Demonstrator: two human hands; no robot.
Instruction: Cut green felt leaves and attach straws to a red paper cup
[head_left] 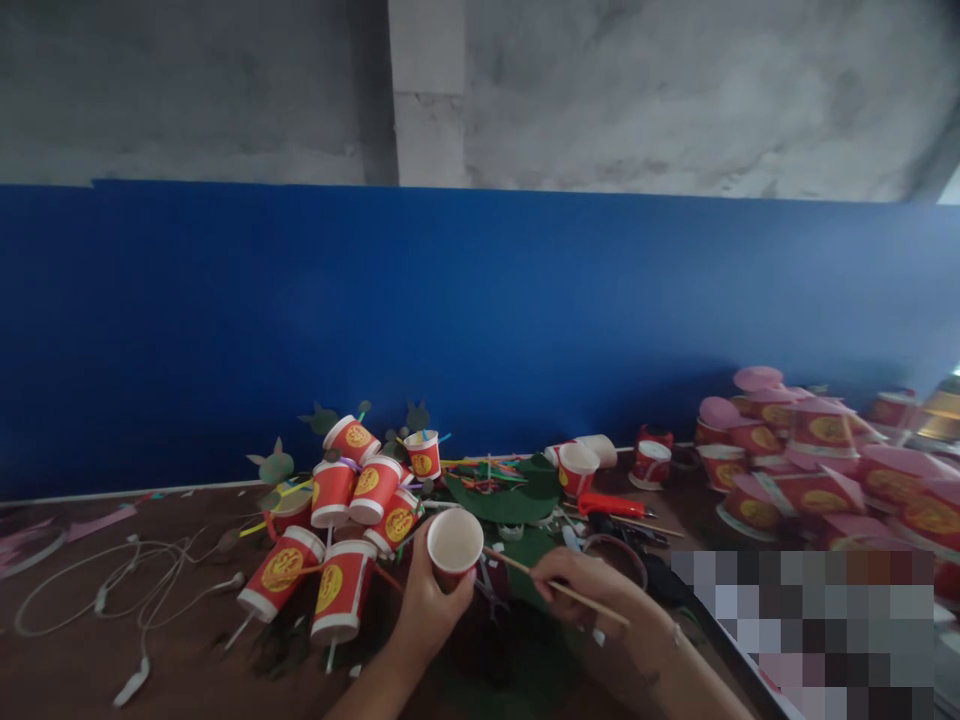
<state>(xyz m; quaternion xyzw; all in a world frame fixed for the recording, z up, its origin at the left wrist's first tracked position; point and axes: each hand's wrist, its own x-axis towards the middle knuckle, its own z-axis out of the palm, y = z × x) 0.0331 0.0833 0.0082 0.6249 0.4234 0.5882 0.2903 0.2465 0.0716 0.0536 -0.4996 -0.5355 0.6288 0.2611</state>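
My left hand is wrapped round a red paper cup, its open white mouth tilted toward me. Between the fingers of my right hand lies a thin wooden stick, one end reaching close to the cup's right side; whether it touches the cup, I cannot tell. Just left of the held cup is a pile of red cups with yellow prints, sticks and coloured strips. Green sheet material with colourful strips on it lies behind my hands.
White cables lie on the brown table at the left. Red cups with pink paper pieces are heaped at the right. An orange-red tool and a roll of tape lie behind my right hand. A blue panel stands behind the table.
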